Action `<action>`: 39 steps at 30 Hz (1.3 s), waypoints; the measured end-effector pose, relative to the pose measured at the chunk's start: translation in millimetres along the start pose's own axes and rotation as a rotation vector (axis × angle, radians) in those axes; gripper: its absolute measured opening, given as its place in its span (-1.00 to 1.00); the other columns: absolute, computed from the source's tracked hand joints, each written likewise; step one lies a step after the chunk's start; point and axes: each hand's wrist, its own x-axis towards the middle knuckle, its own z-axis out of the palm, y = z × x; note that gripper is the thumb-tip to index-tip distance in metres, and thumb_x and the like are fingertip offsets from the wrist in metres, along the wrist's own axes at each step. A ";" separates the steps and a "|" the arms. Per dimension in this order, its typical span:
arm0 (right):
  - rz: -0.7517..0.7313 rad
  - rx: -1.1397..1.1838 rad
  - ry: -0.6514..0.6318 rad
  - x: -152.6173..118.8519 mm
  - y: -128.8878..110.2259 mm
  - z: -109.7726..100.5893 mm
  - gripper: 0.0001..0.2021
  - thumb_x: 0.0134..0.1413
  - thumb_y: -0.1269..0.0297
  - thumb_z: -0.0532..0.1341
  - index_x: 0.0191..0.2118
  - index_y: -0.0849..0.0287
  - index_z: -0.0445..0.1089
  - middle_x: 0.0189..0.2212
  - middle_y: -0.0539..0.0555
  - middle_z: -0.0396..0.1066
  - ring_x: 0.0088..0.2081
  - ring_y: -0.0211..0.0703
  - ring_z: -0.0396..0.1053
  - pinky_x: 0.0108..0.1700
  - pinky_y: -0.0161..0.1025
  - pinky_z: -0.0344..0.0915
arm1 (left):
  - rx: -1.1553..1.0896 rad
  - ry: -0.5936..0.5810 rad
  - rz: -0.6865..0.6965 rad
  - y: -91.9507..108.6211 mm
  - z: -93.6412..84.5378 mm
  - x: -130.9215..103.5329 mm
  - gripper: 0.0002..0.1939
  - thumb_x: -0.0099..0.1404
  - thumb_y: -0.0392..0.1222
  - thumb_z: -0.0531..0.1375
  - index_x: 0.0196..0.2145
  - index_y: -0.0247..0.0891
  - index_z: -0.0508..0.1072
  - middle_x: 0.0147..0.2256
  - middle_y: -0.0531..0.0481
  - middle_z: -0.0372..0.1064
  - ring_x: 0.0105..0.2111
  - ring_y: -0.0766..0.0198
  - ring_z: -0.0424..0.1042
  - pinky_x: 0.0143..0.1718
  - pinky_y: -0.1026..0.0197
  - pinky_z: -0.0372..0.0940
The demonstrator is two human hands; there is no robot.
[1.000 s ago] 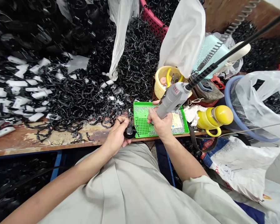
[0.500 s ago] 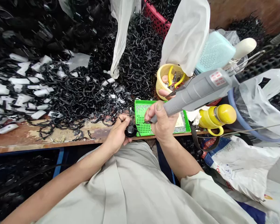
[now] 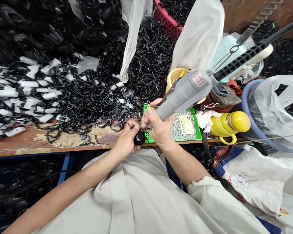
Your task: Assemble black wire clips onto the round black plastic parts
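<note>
At the table's front edge my left hand (image 3: pixel 127 138) pinches a small rounded black plastic part (image 3: pixel 139 137), with a thin dark piece sticking out by the fingertips. My right hand (image 3: pixel 158 125) is wrapped round the lower end of a grey electric screwdriver (image 3: pixel 185 94), which leans up to the right. Its tip end points down at the black part, close to my left fingers; whether it touches cannot be made out. Beneath my right hand lies a green tray (image 3: pixel 198 130) with many small screws (image 3: pixel 177 128) and a pale printed card (image 3: pixel 187 124) in it.
Heaped black clips (image 3: pixel 88 94) and white pieces (image 3: pixel 28 84) cover the wooden table (image 3: pixel 26 139). To the right stand a yellow basket (image 3: pixel 170 78), a yellow flask (image 3: pixel 229 125) and a blue-rimmed tub (image 3: pixel 249 107). A spring (image 3: pixel 257 22) and cable hang at the upper right.
My right hand has moved left with the screwdriver, bringing its tip to the black part. The screwdriver now stands steeper, and more of the tray shows. My left hand keeps its hold.
</note>
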 end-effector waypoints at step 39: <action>-0.047 -0.073 0.129 -3.1 -21.3 3.4 -0.58 0.07 -0.05 0.26 -0.03 0.02 0.23 -0.64 -0.20 0.20 -0.68 -0.34 0.23 -0.61 -0.32 0.27 | 0.120 -0.005 0.014 11.3 3.4 -12.3 -0.53 0.08 -0.10 0.35 -0.18 -0.14 0.17 -0.49 0.24 0.23 -0.74 0.50 0.20 -0.74 0.40 0.12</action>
